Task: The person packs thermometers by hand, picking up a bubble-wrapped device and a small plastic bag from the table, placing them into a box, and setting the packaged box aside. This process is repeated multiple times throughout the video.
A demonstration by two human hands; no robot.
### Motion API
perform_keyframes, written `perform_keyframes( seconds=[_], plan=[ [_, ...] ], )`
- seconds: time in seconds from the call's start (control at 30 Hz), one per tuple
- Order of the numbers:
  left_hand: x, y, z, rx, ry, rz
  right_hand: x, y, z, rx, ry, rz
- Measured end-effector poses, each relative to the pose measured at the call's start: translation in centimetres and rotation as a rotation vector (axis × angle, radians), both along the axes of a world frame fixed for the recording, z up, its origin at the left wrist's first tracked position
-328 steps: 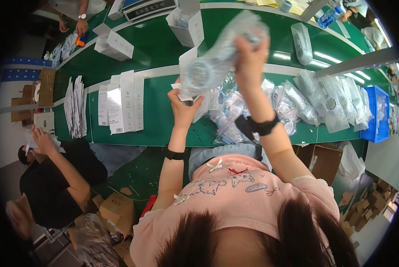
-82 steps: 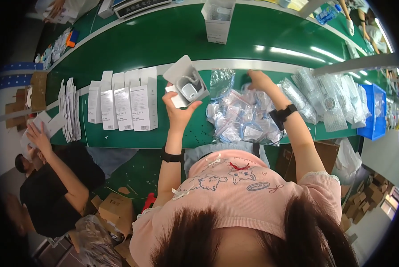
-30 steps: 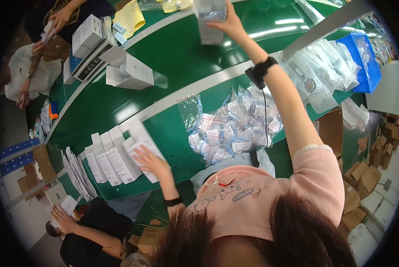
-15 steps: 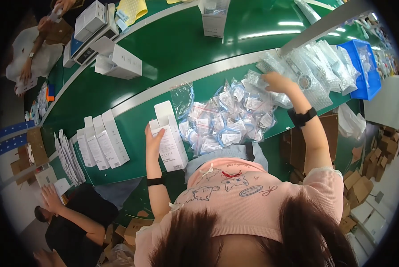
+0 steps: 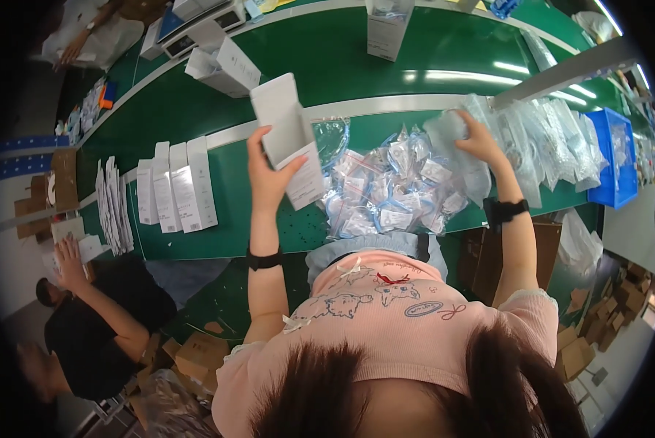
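My left hand [image 5: 267, 179] grips an open white carton [image 5: 309, 182] and holds it up off the bench, tilted, its tall flap standing away from me. My right hand [image 5: 479, 139] pinches a clear bubble-wrap pouch [image 5: 450, 139] by its upper edge; the pouch is blurred, and its contents cannot be made out. Between the hands lies a pile of clear zip bags [image 5: 393, 186] with blue cords and white labels inside. More bubble-wrap pouches [image 5: 557, 142] lean in a row just right of my right hand.
White cartons [image 5: 189, 182] stand left, beside a stack of flattened cartons [image 5: 114, 208]. Two open cartons, one left [image 5: 225, 69] and one centre [image 5: 389, 33], stand beyond the metal rail [image 5: 386, 104]. A blue bin [image 5: 612, 160] sits right. A co-worker's hand [image 5: 70, 266] works at left.
My left hand has raised the carton off the bench and tilted its opening toward me. My right hand has drawn a bubble-wrap pouch away from the row. The view has shifted.
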State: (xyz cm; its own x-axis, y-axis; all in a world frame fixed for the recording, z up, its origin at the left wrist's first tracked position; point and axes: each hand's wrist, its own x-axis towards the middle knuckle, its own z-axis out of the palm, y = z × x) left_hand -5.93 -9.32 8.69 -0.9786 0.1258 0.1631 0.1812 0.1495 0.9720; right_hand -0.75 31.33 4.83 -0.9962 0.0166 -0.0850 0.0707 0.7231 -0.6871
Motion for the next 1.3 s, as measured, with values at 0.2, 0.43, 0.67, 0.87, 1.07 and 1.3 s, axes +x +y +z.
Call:
perform_keyframes(
  seconds=[0.2,0.43,0.67,0.87,1.07,1.3],
  plan=[
    [1.1,1.9,-1.6,-0.183,0.116,0.121,-2.7,-7.3,11.8,-0.845,0.460,-0.277],
    [2.2,4.0,-3.6,-0.160,0.125,0.227,-8.0,-22.5,9.8,-1.285,0.602,-0.446],
    [1.7,3.2,-4.6,-0.059,0.245,0.239,-7.0,-24.1,10.2,-0.190,0.888,0.073],
    [2.1,3.3,-1.7,-0.311,0.090,0.038,-8.5,-19.0,13.0,-0.279,0.420,0.528],
    [1.9,4.3,3.5,-0.037,0.291,-0.008,-6.2,-14.7,15.5,-0.093,0.816,0.582],
    [0.7,5.9,5.8,0.317,0.363,-0.132,-4.4,-15.3,14.9,0.138,0.723,0.544]
  ],
)
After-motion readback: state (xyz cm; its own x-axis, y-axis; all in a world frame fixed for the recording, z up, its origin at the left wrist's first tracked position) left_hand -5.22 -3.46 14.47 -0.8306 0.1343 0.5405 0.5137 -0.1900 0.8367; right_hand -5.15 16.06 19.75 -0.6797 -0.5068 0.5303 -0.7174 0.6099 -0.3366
